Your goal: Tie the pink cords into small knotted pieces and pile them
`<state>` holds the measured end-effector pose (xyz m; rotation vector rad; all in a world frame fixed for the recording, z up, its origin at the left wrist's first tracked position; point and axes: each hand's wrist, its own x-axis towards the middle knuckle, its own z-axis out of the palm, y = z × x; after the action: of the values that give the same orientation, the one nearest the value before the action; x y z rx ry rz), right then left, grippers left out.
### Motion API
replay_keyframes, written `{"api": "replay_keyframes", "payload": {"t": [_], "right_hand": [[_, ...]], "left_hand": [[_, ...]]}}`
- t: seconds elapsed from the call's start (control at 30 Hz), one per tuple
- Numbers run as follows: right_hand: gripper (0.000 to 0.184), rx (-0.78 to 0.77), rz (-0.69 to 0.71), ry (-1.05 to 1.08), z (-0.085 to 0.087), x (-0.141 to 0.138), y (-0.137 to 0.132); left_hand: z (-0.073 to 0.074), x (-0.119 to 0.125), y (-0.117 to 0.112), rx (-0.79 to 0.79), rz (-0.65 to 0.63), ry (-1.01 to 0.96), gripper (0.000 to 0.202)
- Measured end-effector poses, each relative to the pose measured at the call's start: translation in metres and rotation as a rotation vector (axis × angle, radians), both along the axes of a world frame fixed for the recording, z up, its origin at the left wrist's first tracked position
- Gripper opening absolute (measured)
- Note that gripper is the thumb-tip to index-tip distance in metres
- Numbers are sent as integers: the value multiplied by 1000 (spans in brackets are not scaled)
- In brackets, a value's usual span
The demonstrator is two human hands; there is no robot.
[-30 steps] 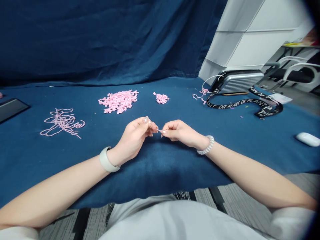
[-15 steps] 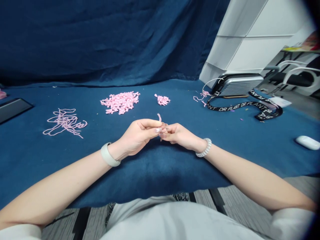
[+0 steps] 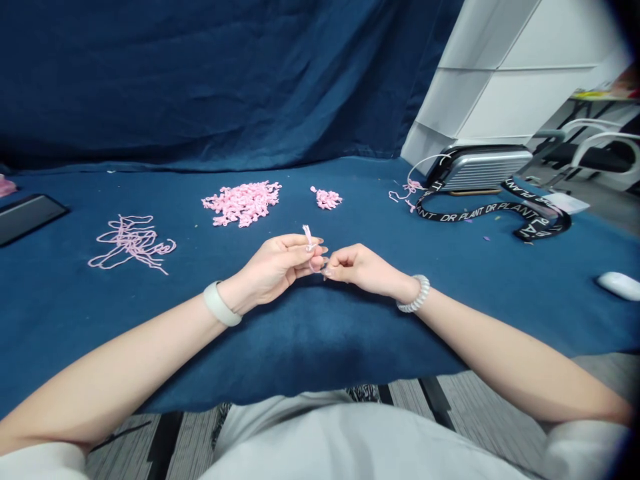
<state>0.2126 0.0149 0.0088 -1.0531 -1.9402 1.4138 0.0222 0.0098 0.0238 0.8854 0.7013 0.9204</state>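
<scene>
Between thumb and fingers, my left hand (image 3: 280, 268) pinches a short piece of pink yarn (image 3: 307, 235), whose end sticks up above the thumb. A loop of the same yarn hangs over the left fingers. My right hand (image 3: 361, 271) is closed in a pinch at the yarn's lower part, just right of the left fingertips. Beyond the hands lie a large pile of knotted pink yarn pieces (image 3: 242, 204) and a smaller pile of them (image 3: 327, 199). To the left is a loose tangle of pink yarn strands (image 3: 133, 244).
A silver ridged case (image 3: 487, 169) and a black lettered lanyard (image 3: 470, 213) lie at the back right, near pink scraps (image 3: 407, 193). A white rounded case (image 3: 619, 285) sits at the right edge. A dark flat device (image 3: 31, 217) lies far left on the blue cloth (image 3: 150, 333).
My hands have drawn slightly apart. The left fingers have opened out, exposing the yarn loop, while the right hand still pinches at its lower part.
</scene>
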Motion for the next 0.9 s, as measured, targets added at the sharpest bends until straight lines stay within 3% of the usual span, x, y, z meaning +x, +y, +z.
{"api": "replay_keyframes", "payload": {"t": [0.2, 0.4, 0.57, 0.9], "right_hand": [[32, -6, 34, 3, 4, -1, -1], [33, -4, 51, -28, 6, 5, 1], [27, 40, 120, -107, 10, 15, 7], [29, 95, -70, -49, 10, 13, 2]], "left_hand": [[4, -1, -1, 32, 59, -49, 4], [8, 1, -2, 40, 121, 28, 9], [3, 3, -3, 28, 132, 84, 13], [-15, 5, -7, -46, 3, 216, 17]]}}
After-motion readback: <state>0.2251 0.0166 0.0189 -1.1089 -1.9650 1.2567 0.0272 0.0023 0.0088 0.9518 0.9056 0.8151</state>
